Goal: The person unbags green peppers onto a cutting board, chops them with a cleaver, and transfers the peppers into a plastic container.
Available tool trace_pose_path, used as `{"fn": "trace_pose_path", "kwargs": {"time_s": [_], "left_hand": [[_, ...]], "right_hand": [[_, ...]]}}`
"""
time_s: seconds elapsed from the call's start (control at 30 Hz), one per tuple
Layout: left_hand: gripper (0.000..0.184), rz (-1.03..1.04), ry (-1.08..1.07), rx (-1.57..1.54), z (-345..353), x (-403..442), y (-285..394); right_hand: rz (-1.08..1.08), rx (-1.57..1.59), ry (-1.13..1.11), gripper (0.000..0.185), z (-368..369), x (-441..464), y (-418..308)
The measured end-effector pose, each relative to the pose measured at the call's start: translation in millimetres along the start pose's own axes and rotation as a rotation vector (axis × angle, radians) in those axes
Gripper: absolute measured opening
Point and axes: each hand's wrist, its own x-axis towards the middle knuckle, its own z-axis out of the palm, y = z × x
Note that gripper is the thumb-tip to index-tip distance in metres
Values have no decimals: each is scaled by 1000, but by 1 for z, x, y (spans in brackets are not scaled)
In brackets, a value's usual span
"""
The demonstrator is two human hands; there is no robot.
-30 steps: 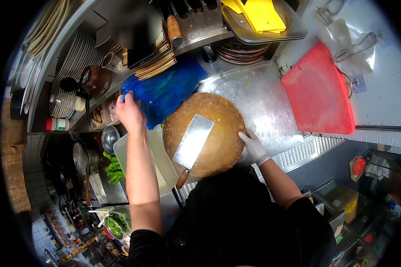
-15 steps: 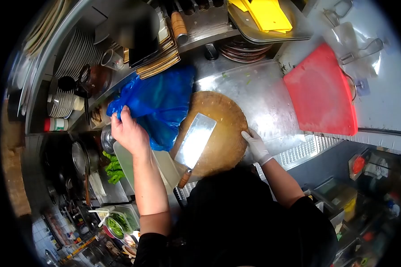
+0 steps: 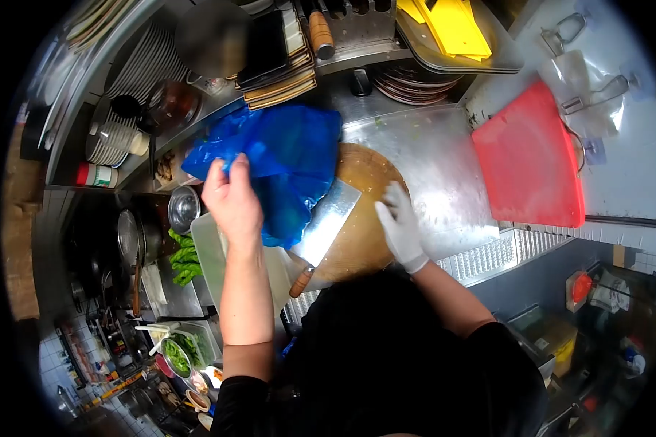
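My left hand point(image 3: 232, 197), bare, pinches the edge of a blue plastic bag point(image 3: 288, 156) and holds it up to the left of the round wooden chopping block point(image 3: 357, 251). What the bag contains cannot be made out. My right hand point(image 3: 401, 226) wears a white glove and is over the block's right side, fingers stretched out and holding nothing. Flat on the block lies a cleaver point(image 3: 332, 218), its wooden handle point(image 3: 302, 281) pointing toward me. Part of its blade is under the bag.
A red cutting board point(image 3: 528, 160) leans at the right. Stacked plates point(image 3: 415, 84) and yellow pieces point(image 3: 455, 33) on trays are at the back. Leafy greens point(image 3: 186, 258), a metal bowl point(image 3: 184, 209) and a pale container point(image 3: 210, 251) stand at the left.
My right hand has left the block's right rim and moved left over its top. My left hand has shifted right with the bag, which covers more of the block's left side and the cleaver.
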Motion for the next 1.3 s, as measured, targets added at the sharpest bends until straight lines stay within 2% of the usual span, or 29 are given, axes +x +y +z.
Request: {"fn": "trace_pose_path", "kwargs": {"time_s": [0.13, 0.2, 0.27, 0.33, 0.47, 0.6, 0.63, 0.73, 0.83, 0.93, 0.97, 1.0, 1.03, 1.07, 1.1, 1.2, 1.23, 1.27, 1.3], "left_hand": [[11, 168, -240, 288, 18, -38, 22], [2, 333, -357, 374, 26, -56, 28], [1, 362, -437, 410, 29, -76, 26], [9, 416, -461, 457, 29, -89, 30], [12, 488, -486, 423, 31, -107, 45], [17, 541, -558, 344, 43, -124, 66], [19, 538, -615, 350, 43, -129, 70], [21, 579, -748, 233, 63, -140, 85], [23, 656, -886, 149, 86, -158, 92], [25, 828, -899, 3, 127, -172, 93], [20, 841, -927, -50, 144, -178, 91], [14, 970, -1022, 29, 161, -183, 89], [10, 860, -1109, -1, 182, -194, 83], [20, 627, -1214, -57, 197, -204, 86], [42, 612, -1174, -18, 205, -217, 87], [56, 518, -1558, -17, 169, -197, 103], [56, 506, -1545, 58, 147, -190, 97], [57, 474, -1448, 117, 127, -185, 74], [59, 438, -1356, 175, 101, -181, 49]], "right_hand": [[560, 797, -516, 83, 59, 47, -10], [643, 1059, -426, 83, 79, 54, -44], [611, 1246, -430, 80, 88, 64, -21], [513, 1237, -447, 78, 86, 57, -22], [587, 1344, -403, 71, 67, 40, -18], [542, 1311, -296, 67, 31, 13, -36], [541, 1213, -231, 68, 17, 2, -52], [579, 1249, -223, 72, -29, -22, -44], [451, 1161, -115, 72, -68, -39, -38], [281, 1028, -54, 70, -123, -28, -38], [226, 972, -26, 70, -146, -20, -39], [166, 916, 11, 69, -170, -12, -40], [109, 865, 43, 69, -195, -3, -41], [62, 819, 88, 68, -217, 4, -39], [23, 778, 144, 68, -237, 10, -33], [27, 678, 370, 67, -268, 11, 17], [68, 629, 470, 66, -269, 7, 38], [336, 559, 616, 74, -268, -5, 55], [350, 538, 739, 78, -251, -11, 60]]}}
